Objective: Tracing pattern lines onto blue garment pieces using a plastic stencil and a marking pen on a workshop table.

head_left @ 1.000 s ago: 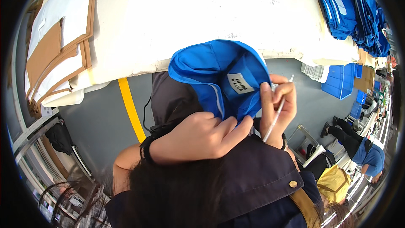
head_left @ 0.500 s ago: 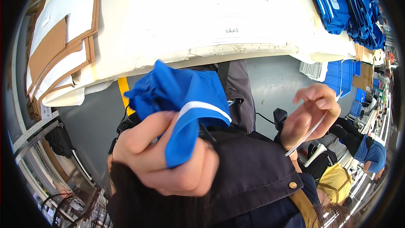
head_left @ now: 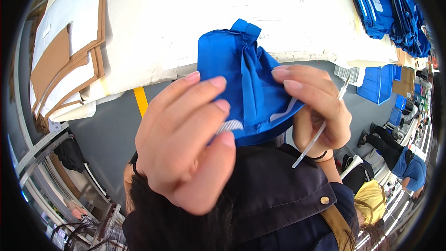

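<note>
A blue fabric piece (head_left: 227,74) with a raised seam and a white stripe near its lower edge is spread between my hands, its upper part overlapping my view of the table edge. My left hand (head_left: 186,144) pinches the lower left edge by the stripe, thumb against fingers. On the other side, my right hand (head_left: 320,107) grips the right edge between fingertips and thumb. A thin white stick (head_left: 309,146) with a narrow pointed upper end slants across the right palm, held in the same hand. The underside of the fabric is hidden.
A white-topped table (head_left: 134,32) stretches ahead. Brown and white sheets (head_left: 69,42) lie at its left, and stacked blue fabric (head_left: 371,4) at its right. Blue bins (head_left: 375,83) stand on the floor beyond. A person in a blue shirt (head_left: 409,169) is at far right.
The blue fabric was bunched in my left hand and is now opened out, farther up and to the right. My right hand has moved left and taken its right edge, keeping the stick.
</note>
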Tool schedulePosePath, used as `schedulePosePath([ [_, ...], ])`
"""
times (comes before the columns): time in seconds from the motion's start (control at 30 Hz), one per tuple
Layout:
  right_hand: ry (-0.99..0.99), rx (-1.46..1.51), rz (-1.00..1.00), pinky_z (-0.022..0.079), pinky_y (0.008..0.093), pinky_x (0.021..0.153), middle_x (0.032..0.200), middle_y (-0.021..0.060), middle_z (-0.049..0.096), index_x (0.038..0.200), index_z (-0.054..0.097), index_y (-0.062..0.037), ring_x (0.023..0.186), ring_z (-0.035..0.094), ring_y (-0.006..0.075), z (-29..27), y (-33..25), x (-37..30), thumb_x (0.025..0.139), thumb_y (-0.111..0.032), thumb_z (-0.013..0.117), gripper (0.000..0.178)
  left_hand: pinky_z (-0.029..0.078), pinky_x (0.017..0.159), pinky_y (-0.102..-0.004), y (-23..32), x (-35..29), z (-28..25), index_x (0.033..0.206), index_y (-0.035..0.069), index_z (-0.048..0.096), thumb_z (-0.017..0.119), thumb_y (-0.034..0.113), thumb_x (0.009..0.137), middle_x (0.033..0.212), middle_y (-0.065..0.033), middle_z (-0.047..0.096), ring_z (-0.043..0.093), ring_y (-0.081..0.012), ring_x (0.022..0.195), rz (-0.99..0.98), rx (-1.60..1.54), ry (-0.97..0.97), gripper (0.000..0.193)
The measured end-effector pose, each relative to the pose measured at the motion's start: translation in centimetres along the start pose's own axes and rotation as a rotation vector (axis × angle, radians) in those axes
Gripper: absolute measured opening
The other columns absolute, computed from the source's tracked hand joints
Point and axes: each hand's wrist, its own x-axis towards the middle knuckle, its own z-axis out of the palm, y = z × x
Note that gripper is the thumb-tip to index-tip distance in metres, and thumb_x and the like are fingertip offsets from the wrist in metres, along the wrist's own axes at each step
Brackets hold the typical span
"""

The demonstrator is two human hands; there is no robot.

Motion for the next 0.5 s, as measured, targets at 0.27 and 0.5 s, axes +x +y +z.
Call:
schedulePosePath([
  [0.27,-0.079,0.070,0.083,0.054,0.0313,0.069,0.083,0.0200,0.069,0.092,0.065,0.0067,0.076,0.068,0.0283,-0.9,1.7,0.8,0.073,-0.009,0.078,0.028,0.042,0.071,-0.0191,-2.3,3.5,-1.9,0.107,-0.004,0.055,0.051,0.002,0.095,0.095,-0.0081,0.063,0.056,-0.0080,0.082,-0.042,-0.054,-0.069,0.014],
  [0.5,-0.061,0.155,0.692,0.049,0.0198,0.061,0.083,0.0072,0.072,0.088,0.069,-0.0010,0.065,0.063,0.0075,-1.8,2.0,0.4,0.078,-0.001,0.076,0.012,0.042,0.071,-0.0187,-1.8,3.4,-2.9,0.107,-0.005,0.055,0.051,0.001,0.096,0.094,-0.0080,0.063,0.056,-0.0073,0.081,-0.083,-0.109,-0.112,0.014],
])
